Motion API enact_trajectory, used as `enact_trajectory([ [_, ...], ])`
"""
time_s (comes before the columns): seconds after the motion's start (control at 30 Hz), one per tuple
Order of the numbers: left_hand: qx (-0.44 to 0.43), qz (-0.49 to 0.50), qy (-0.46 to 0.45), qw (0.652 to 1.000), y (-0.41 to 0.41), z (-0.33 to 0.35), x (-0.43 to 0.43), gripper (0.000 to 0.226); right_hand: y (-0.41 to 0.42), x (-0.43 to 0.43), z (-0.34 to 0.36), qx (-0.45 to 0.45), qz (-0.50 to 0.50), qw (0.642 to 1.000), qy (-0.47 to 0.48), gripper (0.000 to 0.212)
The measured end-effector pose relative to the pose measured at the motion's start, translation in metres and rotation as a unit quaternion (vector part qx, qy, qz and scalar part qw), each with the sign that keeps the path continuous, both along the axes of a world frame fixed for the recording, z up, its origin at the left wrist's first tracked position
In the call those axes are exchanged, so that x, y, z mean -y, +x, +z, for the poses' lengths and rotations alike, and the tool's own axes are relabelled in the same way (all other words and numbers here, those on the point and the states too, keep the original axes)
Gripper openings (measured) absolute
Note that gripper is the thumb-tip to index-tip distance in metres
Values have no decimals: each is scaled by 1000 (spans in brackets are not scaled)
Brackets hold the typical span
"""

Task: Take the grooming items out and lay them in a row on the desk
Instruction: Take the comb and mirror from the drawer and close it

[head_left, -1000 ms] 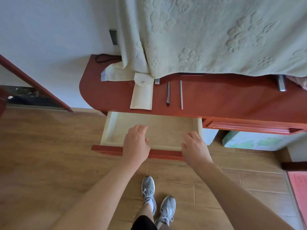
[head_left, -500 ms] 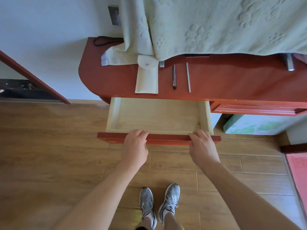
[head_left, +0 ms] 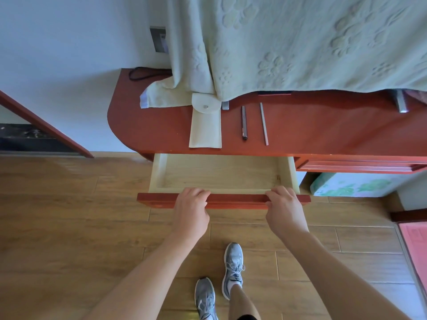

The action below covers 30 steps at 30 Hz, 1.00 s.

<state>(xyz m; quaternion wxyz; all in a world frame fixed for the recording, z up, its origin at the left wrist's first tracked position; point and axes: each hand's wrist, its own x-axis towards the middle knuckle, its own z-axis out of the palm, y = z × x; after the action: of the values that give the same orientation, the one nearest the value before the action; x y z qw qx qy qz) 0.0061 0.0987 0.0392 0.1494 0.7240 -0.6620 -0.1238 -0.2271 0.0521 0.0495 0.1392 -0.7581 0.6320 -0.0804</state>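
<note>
A wooden drawer (head_left: 221, 174) stands pulled out from the red desk (head_left: 147, 135), and its visible inside shows nothing. My left hand (head_left: 190, 211) and my right hand (head_left: 285, 213) both grip the drawer's red front panel (head_left: 235, 200), fingers curled over its top edge. On the desk lie a cream pouch (head_left: 205, 128) with its flap open, a small metal item (head_left: 225, 105) half under the towel, a dark slim tool (head_left: 244, 123) and a thin metal file (head_left: 263, 123), side by side.
A pale green towel (head_left: 300, 42) hangs over the back of the desk and hides what is behind it. A black cord (head_left: 143, 73) lies at the desk's left rear. A second drawer (head_left: 355, 166) is shut at the right. My feet (head_left: 219, 285) stand on the wooden floor.
My hands came back from over the open drawer to its front panel and curled round the top edge. The view shifted a little.
</note>
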Motion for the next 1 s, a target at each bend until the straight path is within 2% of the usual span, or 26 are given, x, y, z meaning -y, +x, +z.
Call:
enact_trajectory([
  [0.23, -13, 16, -15, 1000, 5, -3, 55, 44, 6, 58, -3, 2, 22, 1000, 0, 16],
  [0.4, -1, 54, -50, 997, 9, 2, 66, 35, 8, 70, 4, 5, 9, 1000, -19, 27],
  [0.47, 22, 86, -59, 994, 13, 8, 69, 50, 7, 73, 9, -10, -7, 999, -31, 49],
  [0.53, 49, 94, -46, 993, 20, 13, 74, 76, 6, 77, 12, -35, -11, 999, -28, 68],
  [0.6, 78, 84, -6, 993, 30, 15, 81, 100, 6, 82, 13, -59, -8, 998, -17, 80],
  [0.67, 98, 83, 28, 991, 39, 14, 87, 113, 6, 88, 13, -77, -8, 997, 3, 86],
  [0.8, 110, 82, 50, 989, 50, 8, 95, 116, 5, 95, 12, -79, -5, 997, 26, 84],
  [1.0, 112, 93, 10, 989, 52, 5, 98, 107, 3, 101, 4, -69, -8, 998, -9, 74],
])
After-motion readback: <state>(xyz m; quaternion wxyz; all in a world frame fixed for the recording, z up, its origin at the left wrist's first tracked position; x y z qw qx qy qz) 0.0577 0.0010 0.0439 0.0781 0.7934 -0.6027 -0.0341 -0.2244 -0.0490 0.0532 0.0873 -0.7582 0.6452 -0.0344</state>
